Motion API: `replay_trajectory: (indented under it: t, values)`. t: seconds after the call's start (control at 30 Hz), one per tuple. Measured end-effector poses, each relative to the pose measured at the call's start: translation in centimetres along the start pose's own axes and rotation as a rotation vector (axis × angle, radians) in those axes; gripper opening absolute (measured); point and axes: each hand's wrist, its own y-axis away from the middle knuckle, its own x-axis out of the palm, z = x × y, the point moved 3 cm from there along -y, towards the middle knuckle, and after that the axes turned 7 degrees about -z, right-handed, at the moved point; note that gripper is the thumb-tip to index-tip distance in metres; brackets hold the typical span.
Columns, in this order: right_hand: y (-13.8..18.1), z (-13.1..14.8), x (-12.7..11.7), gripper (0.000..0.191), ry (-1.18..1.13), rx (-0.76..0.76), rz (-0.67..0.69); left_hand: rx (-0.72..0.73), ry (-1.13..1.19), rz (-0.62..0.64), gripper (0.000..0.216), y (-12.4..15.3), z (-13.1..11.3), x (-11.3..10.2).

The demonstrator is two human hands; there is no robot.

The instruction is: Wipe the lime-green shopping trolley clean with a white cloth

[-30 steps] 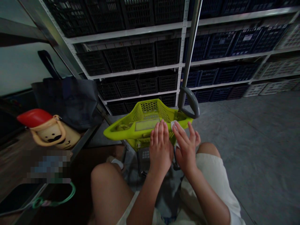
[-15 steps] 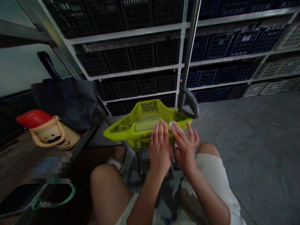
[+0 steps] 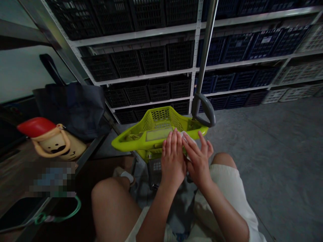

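Both of my hands are side by side at the near rim of a yellow-green shopping cart (image 3: 131, 145). My left hand (image 3: 173, 161) is stretched out with its fingers straight and close together, back upward; its palm is hidden. My right hand (image 3: 199, 161) presses a crumpled white tissue (image 3: 187, 136) under its index and middle fingers, against the thumb side of my left hand. The ring and little fingers of my right hand stand apart. Most of the tissue is covered. I cannot tell whether either hand touches the cart.
A metal pole (image 3: 205, 50) and a grey handle (image 3: 208, 109) rise at the cart's right. Shelves (image 3: 151, 75) of black, blue and white crates stand behind. On the left, a table holds a red-topped container with a face (image 3: 60, 144), a dark bag (image 3: 73, 104) and a phone (image 3: 19, 211).
My right hand has shifted slightly left, closer against my left hand, and the tissue has moved with it. My left knee has swung a little outward. The cart looks unmoved.
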Motion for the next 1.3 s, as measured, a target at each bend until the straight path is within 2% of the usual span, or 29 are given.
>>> replay_trajectory:
  t: [0.1,0.27,0.33,0.43,0.5,0.63,0.7,0.9,0.97,1.07,1.13,1.3]
  values:
    - [0.0,-0.5,-0.2,0.077,0.002,-0.007,0.008,0.002,-0.002,0.008,0.072,0.0,0.0,-0.1]
    - [-0.5,-3.4,-0.9,0.080,0.072,0.164,-0.173,-0.015,0.034,0.020,0.082,-0.2,-0.1,-0.1]
    - [-0.5,-2.6,-0.7,0.079,0.071,0.148,-0.148,-0.012,0.038,0.018,0.081,-0.1,-0.1,0.0]
    - [-0.2,-0.6,-0.1,0.077,0.014,0.015,-0.026,-0.002,0.030,0.010,0.076,0.0,-0.1,0.0]
    - [-0.1,-0.4,-0.1,0.074,-0.001,-0.030,0.016,-0.001,0.022,0.010,0.074,0.0,-0.1,0.0]
    - [-0.4,-2.8,-0.8,0.075,0.059,0.119,-0.127,-0.006,0.020,0.022,0.078,-0.2,-0.1,-0.1]
    - [-0.5,-3.2,-1.0,0.076,0.071,0.169,-0.168,-0.009,0.017,0.021,0.078,-0.2,-0.2,-0.2]
    - [-0.1,-0.1,-0.2,0.079,0.013,-0.004,0.045,-0.009,0.006,-0.003,0.072,-0.1,-0.3,0.0]
    - [-0.2,-0.9,-0.4,0.079,0.034,0.026,0.014,-0.006,0.010,0.005,0.073,-0.1,-0.3,0.0]
    - [-0.4,-3.1,-0.9,0.079,0.073,0.149,-0.118,-0.010,0.015,0.021,0.077,-0.1,-0.4,-0.1]
    - [-0.4,-3.4,-0.9,0.079,0.077,0.186,-0.153,-0.015,0.015,0.020,0.078,-0.2,-0.4,-0.1]
    - [-0.2,-0.6,-0.3,0.077,0.000,0.012,-0.001,-0.003,-0.007,-0.004,0.071,-0.1,-0.4,0.1]
